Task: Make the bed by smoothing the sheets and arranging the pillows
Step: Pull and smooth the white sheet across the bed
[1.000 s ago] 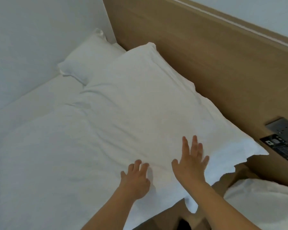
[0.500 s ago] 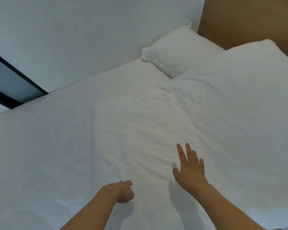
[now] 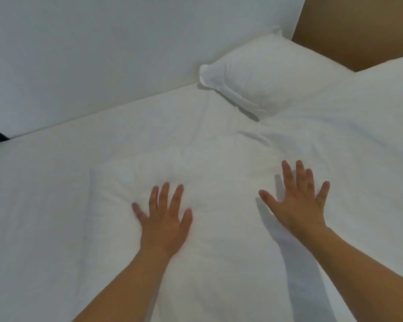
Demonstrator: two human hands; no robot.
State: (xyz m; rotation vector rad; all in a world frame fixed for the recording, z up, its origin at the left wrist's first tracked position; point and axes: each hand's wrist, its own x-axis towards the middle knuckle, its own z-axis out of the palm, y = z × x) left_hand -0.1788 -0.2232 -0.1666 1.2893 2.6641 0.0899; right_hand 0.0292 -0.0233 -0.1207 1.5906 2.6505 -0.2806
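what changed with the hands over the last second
The left hand, curled into a loose fist half a second ago, has opened and now lies flat on the duvet, fingers spread. The right hand stayed open and flat. The view swung left from the headboard. The far pillow stayed against the wall.
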